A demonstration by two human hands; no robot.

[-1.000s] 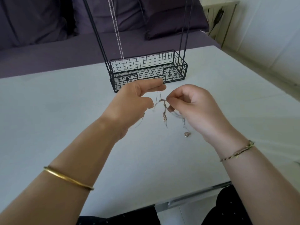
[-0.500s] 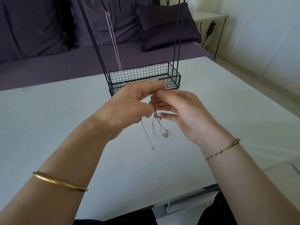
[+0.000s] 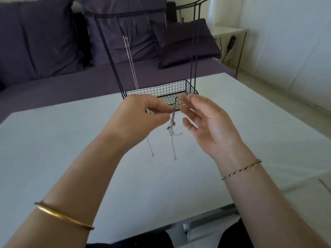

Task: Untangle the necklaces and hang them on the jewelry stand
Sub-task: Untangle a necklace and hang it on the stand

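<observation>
A tangle of thin silver necklaces (image 3: 172, 126) hangs in the air above the white table (image 3: 53, 140), its loose ends dangling toward the tabletop. My left hand (image 3: 141, 117) pinches the top of the tangle between thumb and forefinger. My right hand (image 3: 206, 120) is just right of the chains, palm turned inward, fingers spread and relaxed, holding nothing. Behind the hands stands the black wire jewelry stand (image 3: 192, 51) with a mesh basket base (image 3: 164, 90). One silver necklace (image 3: 131, 65) hangs from a hook on its top bar.
A purple sofa with cushions (image 3: 184, 43) runs behind the table. A small white side table (image 3: 231, 31) with a black cable stands at the back right. The table's near edge shows a metal frame (image 3: 206, 221).
My right hand let go of the chains and opened beside them. The tangle now hangs from my left hand alone. The view tilted up, showing the stand's top bar.
</observation>
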